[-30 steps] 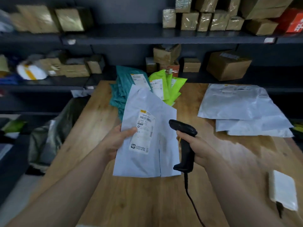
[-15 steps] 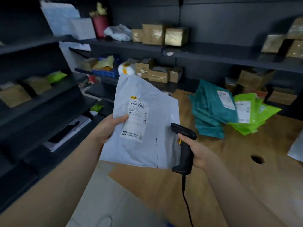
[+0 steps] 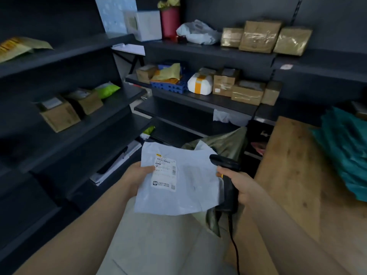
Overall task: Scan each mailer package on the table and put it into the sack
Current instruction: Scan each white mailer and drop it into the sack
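I see dark shelves (image 3: 59,120) of boxes on the left and the wooden table (image 3: 288,175) on the right, with teal mailers (image 3: 343,151) piled on it. Between them sits the olive sack (image 3: 224,143). In front of it my left hand (image 3: 137,175) pinches the white mailer (image 3: 188,185), label up. My right hand (image 3: 242,183) is wrapped round the black scanner (image 3: 228,187) just beside it.

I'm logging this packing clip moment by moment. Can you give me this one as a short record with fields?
left hand: grips white mailer by its left edge, label facing up
right hand: grips black scanner, cord hanging down
mailer position: off the table, in front of olive sack
table: teal mailers piled at right
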A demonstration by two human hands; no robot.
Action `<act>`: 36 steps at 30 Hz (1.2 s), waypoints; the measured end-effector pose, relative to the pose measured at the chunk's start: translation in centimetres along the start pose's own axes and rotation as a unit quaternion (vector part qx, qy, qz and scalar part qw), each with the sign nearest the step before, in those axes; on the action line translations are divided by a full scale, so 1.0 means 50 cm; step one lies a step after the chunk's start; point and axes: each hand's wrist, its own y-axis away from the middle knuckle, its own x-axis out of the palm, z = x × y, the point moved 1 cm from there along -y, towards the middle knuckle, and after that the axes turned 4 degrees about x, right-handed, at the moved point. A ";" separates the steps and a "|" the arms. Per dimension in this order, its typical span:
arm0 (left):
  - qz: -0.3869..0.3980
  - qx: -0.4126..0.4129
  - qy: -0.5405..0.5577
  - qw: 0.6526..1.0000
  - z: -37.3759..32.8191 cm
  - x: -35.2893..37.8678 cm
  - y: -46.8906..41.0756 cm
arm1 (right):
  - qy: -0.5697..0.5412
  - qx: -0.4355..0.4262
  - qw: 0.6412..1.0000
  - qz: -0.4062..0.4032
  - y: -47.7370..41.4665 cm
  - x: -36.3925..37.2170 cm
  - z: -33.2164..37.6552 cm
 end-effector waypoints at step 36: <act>0.254 -0.063 -0.503 0.824 0.211 0.331 -1.141 | -0.072 0.104 0.940 -0.318 -0.765 0.102 0.062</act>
